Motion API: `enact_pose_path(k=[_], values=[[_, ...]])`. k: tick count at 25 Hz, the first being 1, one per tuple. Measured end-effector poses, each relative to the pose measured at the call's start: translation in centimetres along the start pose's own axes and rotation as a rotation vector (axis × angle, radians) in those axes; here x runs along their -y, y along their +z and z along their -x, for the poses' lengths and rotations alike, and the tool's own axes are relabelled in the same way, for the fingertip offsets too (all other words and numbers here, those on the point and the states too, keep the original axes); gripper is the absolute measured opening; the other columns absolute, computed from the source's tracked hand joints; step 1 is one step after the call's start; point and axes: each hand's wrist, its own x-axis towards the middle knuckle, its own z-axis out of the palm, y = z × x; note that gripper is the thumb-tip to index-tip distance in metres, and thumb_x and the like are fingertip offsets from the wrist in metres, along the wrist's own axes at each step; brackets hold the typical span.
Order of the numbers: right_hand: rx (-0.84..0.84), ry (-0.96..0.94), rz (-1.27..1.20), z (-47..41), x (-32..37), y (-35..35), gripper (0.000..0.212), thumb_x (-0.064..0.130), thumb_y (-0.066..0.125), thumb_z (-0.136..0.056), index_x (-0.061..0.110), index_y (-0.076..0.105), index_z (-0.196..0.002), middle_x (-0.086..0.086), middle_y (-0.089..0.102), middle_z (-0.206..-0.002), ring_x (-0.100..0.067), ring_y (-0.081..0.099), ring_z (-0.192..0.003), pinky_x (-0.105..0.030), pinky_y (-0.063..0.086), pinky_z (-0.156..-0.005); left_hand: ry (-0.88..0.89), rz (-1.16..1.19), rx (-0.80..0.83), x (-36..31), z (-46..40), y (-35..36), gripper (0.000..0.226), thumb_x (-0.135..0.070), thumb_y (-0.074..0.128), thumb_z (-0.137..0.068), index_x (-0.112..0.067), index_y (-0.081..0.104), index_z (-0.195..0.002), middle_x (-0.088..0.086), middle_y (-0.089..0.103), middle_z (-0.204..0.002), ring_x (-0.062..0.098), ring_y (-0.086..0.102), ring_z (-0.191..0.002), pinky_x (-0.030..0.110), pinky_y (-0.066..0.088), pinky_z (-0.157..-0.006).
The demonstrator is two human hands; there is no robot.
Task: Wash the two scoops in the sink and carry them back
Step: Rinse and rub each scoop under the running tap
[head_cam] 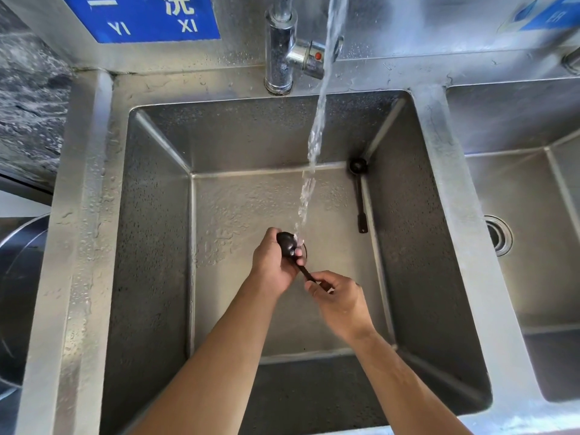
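Observation:
A dark scoop (287, 244) is held low in the steel sink (150, 215), its round bowl under the falling water stream (315, 142). My left hand (273, 262) wraps around the bowl, fingers curled over it. My right hand (340, 298) pinches the thin handle just behind. A second dark scoop (360, 196) lies on the sink floor along the right wall, bowl toward the back corner, untouched by either hand.
The tap (282, 48) stands at the back rim with water running. A second basin (533, 246) with a drain lies to the right. A blue sign (141, 17) hangs on the back wall. A metal pot (18, 293) sits at the left edge.

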Motion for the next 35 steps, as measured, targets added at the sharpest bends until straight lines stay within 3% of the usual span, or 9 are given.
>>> enact_pose_path(k=[3,6,10,13,16,21,25,30,35], values=[[0.021,0.009,0.000,0.0,-0.4,0.2,0.018,0.031,0.059,-0.099,0.027,0.076,-0.095,0.013,0.050,-0.050,-0.003,0.036,-0.040,-0.018,0.030,-0.038,-0.003,-0.094,0.018,0.2,-0.2,-0.3,0.021,-0.028,0.060,-0.086,-0.010,0.049,-0.081,0.007,0.051,-0.050,0.021,0.046,-0.040,0.030,0.045,-0.048],[0.037,-0.012,0.107,0.1,-1.0,0.0,0.029,0.032,0.048,-0.104,0.022,0.074,-0.113,0.013,0.048,-0.049,-0.004,0.037,-0.040,-0.020,0.032,-0.040,0.059,-0.467,-0.032,0.2,-0.6,-0.9,0.014,-0.023,0.063,-0.088,-0.011,0.059,-0.082,0.006,0.055,-0.060,0.019,0.052,-0.049,0.036,0.053,-0.058],[-0.031,-0.001,0.233,0.3,-1.4,-0.5,0.026,0.027,0.055,-0.102,0.025,0.073,-0.121,0.012,0.065,-0.075,-0.001,0.051,-0.049,-0.010,0.037,-0.042,0.202,-0.885,-0.026,0.5,-0.3,-2.3,0.019,-0.009,0.059,-0.097,-0.006,0.066,-0.079,0.012,0.062,-0.069,0.018,0.055,-0.044,0.031,0.054,-0.045],[-0.018,0.061,0.230,0.3,-1.0,-0.5,0.020,0.033,0.063,-0.097,0.025,0.075,-0.110,0.010,0.070,-0.081,-0.001,0.056,-0.056,-0.008,0.038,-0.045,0.225,-0.744,0.057,0.6,0.1,-2.6,0.020,0.002,0.052,-0.098,-0.007,0.068,-0.090,0.012,0.068,-0.074,0.016,0.046,-0.046,0.027,0.045,-0.045],[0.003,0.089,0.118,0.4,-0.3,-0.4,0.015,0.035,0.066,-0.095,0.027,0.075,-0.104,0.009,0.070,-0.077,-0.009,0.066,-0.064,-0.028,0.061,-0.059,0.193,-0.548,0.127,0.8,0.0,-2.4,0.034,0.014,0.038,-0.093,-0.007,0.064,-0.100,0.013,0.066,-0.073,0.015,0.038,-0.046,0.027,0.030,-0.045],[0.119,0.154,-0.060,0.5,0.2,-0.3,0.015,0.027,0.060,-0.099,0.024,0.073,-0.094,0.001,0.069,-0.066,-0.014,0.065,-0.054,-0.043,0.063,-0.058,0.265,-0.458,0.019,0.3,-0.6,-2.1,0.018,-0.002,0.049,-0.100,-0.005,0.065,-0.094,0.019,0.073,-0.079,0.009,0.037,-0.035,0.020,0.027,-0.037],[0.206,0.204,-0.213,0.8,0.3,-0.2,0.019,0.028,0.056,-0.100,0.022,0.074,-0.094,0.000,0.064,-0.062,-0.015,0.056,-0.050,-0.031,0.047,-0.044,0.236,-0.422,-0.015,0.4,-0.8,-1.6,0.022,-0.024,0.047,-0.106,-0.013,0.059,-0.091,0.002,0.059,-0.052,0.010,0.031,-0.033,0.020,0.023,-0.037],[0.027,0.133,-0.144,1.5,-0.3,0.5,0.021,0.033,0.052,-0.102,0.033,0.073,-0.098,0.011,0.052,-0.053,-0.006,0.043,-0.047,-0.022,0.035,-0.041,0.224,-0.307,0.017,1.2,-0.5,-0.7,0.026,0.000,0.040,-0.099,-0.012,0.055,-0.080,-0.001,0.058,-0.053,0.012,0.045,-0.046,0.024,0.037,-0.047],[-0.005,0.137,-0.045,1.5,-0.9,-0.1,0.030,0.022,0.040,-0.104,0.027,0.068,-0.110,0.003,0.063,-0.076,-0.003,0.043,-0.048,-0.018,0.034,-0.044,0.371,-0.654,0.011,0.9,-0.7,-0.9,0.037,-0.023,0.044,-0.105,-0.006,0.065,-0.079,0.011,0.072,-0.060,0.019,0.063,-0.049,0.025,0.049,-0.045]])
